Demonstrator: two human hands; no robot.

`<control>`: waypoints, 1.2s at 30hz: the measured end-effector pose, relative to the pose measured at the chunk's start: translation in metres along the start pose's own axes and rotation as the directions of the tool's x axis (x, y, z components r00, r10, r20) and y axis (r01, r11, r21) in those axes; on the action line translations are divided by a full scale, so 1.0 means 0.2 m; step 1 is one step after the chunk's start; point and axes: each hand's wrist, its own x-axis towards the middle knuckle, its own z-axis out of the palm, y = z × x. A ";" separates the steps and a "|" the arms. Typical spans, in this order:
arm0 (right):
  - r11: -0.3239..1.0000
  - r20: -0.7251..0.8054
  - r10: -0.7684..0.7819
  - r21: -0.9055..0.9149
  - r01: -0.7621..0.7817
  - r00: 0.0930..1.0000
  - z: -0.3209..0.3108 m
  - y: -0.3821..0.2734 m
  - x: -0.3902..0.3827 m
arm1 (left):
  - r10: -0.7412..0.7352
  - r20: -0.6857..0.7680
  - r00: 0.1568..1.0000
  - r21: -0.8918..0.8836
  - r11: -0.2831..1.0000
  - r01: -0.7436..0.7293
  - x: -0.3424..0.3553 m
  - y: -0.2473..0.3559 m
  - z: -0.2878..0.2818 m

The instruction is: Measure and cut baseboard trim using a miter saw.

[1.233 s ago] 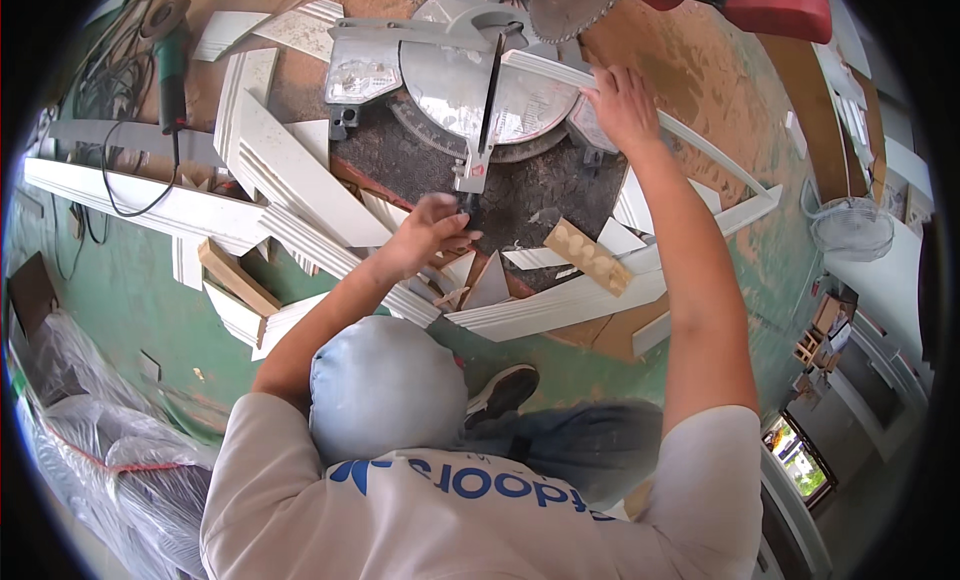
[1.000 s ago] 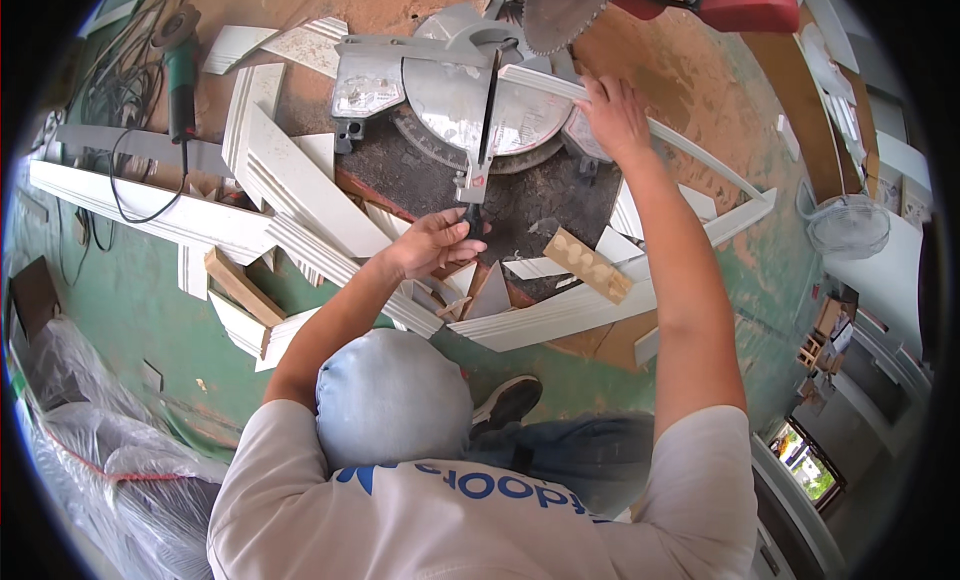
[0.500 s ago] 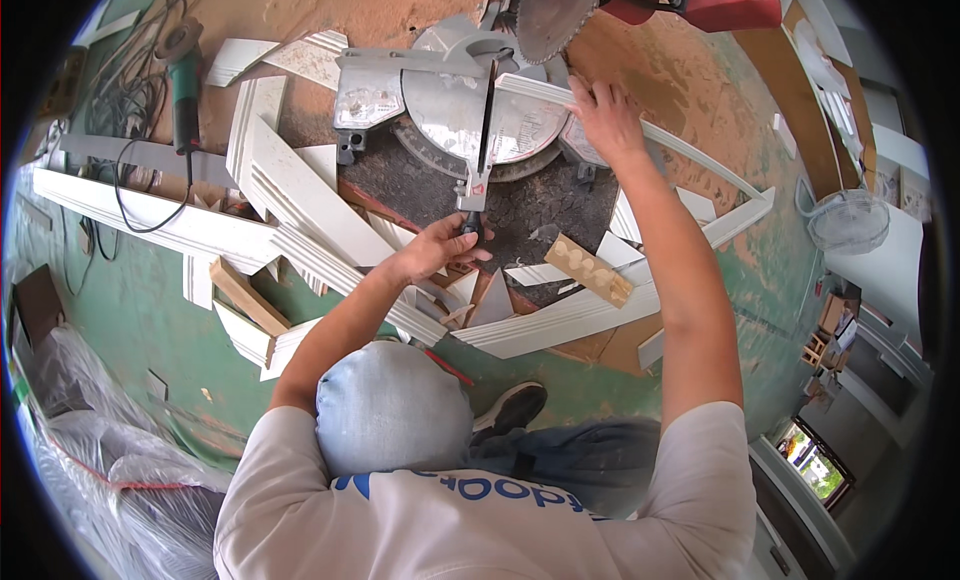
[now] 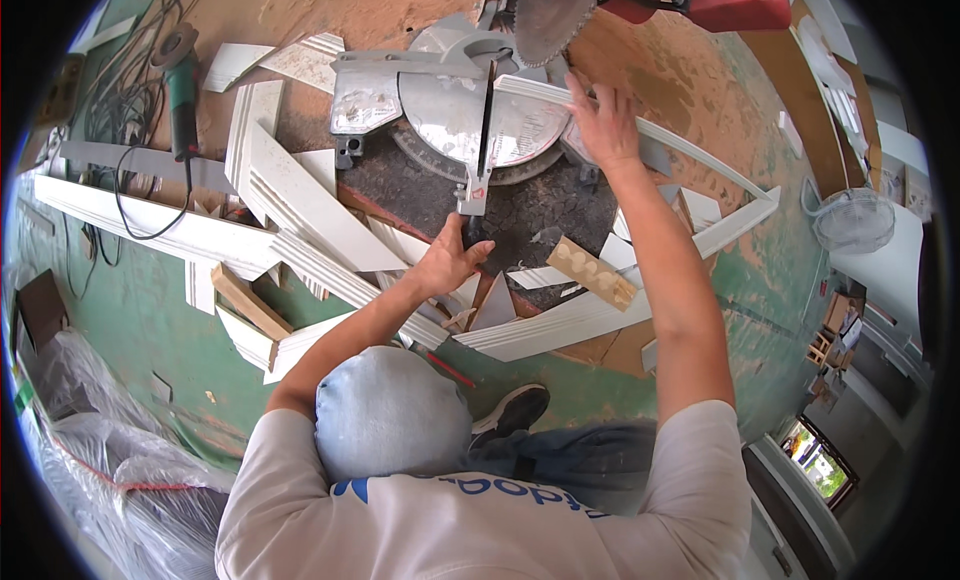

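A mitre saw with a round grey turntable (image 4: 435,120) stands in front of me. At the near end of the turntable's arm is a black knob (image 4: 476,230). My left hand (image 4: 447,263) is closed around it, index finger pointing forward along the arm's end. My right hand (image 4: 607,130) grips a long white moulding strip (image 4: 535,88), fingers over its top edge. One end of the strip lies on the saw by the dark slot, and the rest runs off to the right under my forearm. The toothed saw blade (image 4: 552,22) is raised above the strip's end.
White moulding offcuts (image 4: 310,200) lie heaped to the left. A green angle grinder (image 4: 181,95) with its cable rests beyond them. A tan wood block (image 4: 592,272) sits near my right forearm, and a wire-caged fan (image 4: 853,220) is at right. Plastic-wrapped bundles (image 4: 130,440) fill the lower left.
My left hand has changed its hold on the knob, with the index finger now stretched forward. My right hand stays on the strip, its fingers slightly shifted.
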 end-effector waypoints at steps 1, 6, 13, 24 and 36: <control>1.000 0.001 0.002 -0.008 -0.002 1.000 0.00 0.00 -0.02 | 0.006 0.006 1.000 -0.001 1.000 -0.006 -0.01 0.03 0.02; 0.986 -0.151 0.083 0.158 -0.059 0.985 0.01 -0.08 -0.02 | -0.057 0.069 0.996 -0.054 0.997 0.061 -0.04 0.09 -0.01; 0.980 -0.271 0.176 0.140 -0.142 0.946 -0.02 -0.19 -0.04 | -0.084 0.026 0.996 0.061 0.995 0.082 -0.05 0.10 0.01; 0.986 -0.105 -0.028 0.162 0.045 0.994 -0.02 -0.09 0.01 | -0.021 0.015 1.000 0.080 0.997 0.020 -0.02 0.05 0.01; 0.993 -0.065 -0.068 0.096 0.074 0.996 -0.04 -0.09 0.00 | -0.130 0.102 0.986 0.030 0.991 0.128 -0.02 0.08 0.00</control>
